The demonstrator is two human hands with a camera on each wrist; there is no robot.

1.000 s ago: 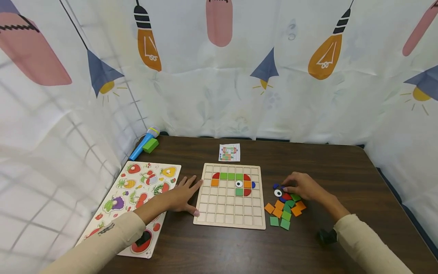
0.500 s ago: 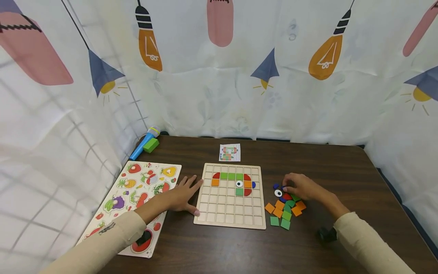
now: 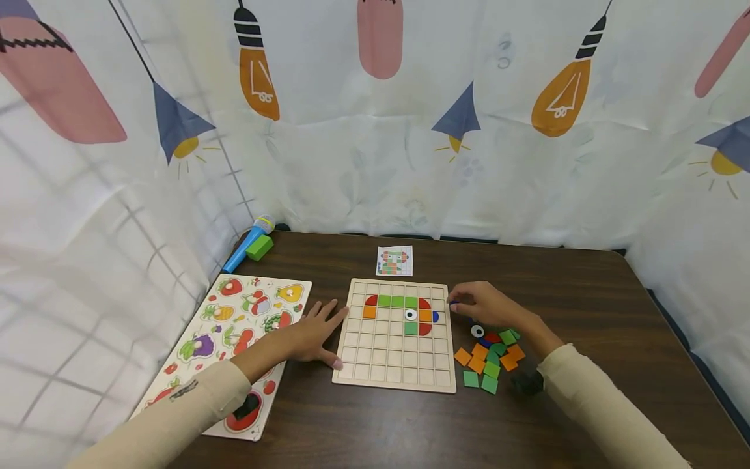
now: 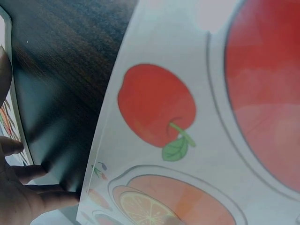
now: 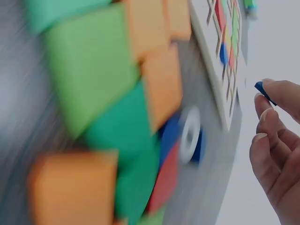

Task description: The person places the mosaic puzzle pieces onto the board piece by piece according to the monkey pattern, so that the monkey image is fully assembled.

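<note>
A small blue tile (image 5: 264,92) is pinched between the thumb and finger of my right hand (image 3: 486,305), at the right edge of the wooden grid board (image 3: 375,365). Coloured tiles on the board's upper cells form a shape with a round eye tile (image 3: 411,314) and a blue half-round tile (image 3: 435,316). My left hand (image 3: 313,335) lies with fingers spread at the board's left edge, its thumb on the lower left corner. Right of the board is a loose pile of green, orange, red and blue tiles, with another eye tile (image 3: 477,331).
A small pattern card (image 3: 394,261) lies behind the grid board. Under my left forearm is a fruit-picture board (image 3: 234,306). A blue toy microphone (image 3: 249,244) and a green block (image 3: 260,247) lie at the back left. A printed curtain (image 3: 351,163) hangs behind the table.
My right hand has lifted away from the tile pile and moved left to the grid board's right edge, carrying the blue tile. My left hand has stayed in place.
</note>
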